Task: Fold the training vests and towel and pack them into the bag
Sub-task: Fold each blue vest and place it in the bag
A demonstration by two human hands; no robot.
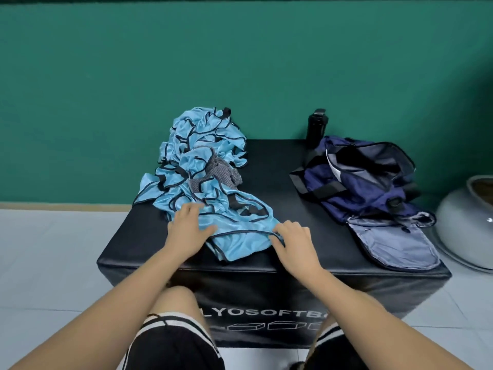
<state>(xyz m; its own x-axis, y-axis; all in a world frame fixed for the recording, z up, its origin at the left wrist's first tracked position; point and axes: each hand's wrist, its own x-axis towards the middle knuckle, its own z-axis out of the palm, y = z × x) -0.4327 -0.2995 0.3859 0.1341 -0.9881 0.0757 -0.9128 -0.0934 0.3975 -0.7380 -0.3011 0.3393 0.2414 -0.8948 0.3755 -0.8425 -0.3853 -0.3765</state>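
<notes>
Currently, the front vest (240, 236) lies partly spread at the 6 o'clock edge of the box (266, 161) top. Its far end meets the pile (202, 145) of crumpled vests, which runs from the centre toward 11 o'clock. Whether it is tangled into that pile cannot be told. The towel (218, 172) sits wedged in the pile.

The left hand (186, 231) lies flat on the front vest at its 9 o'clock side, fingers spread and pressing down. The right hand (293, 241) curls its fingers on the black-trimmed hem at the 3 o'clock side and appears to pinch it.

Likely faults:
- The fabric looks thin and slick. A fold may slide open once pressure is released.
- Pulling the front vest toward 6 o'clock may drag the pile and towel off the box edge, if straps are interlocked.
- The hem overhangs near the 6 o'clock edge, so the vest may slip to the floor.

The bag (368, 182) lies open at 3 o'clock, well apart from the vests. A bottle (316, 126) stands just beside it at 1 o'clock, where a careless reach may topple it.
</notes>
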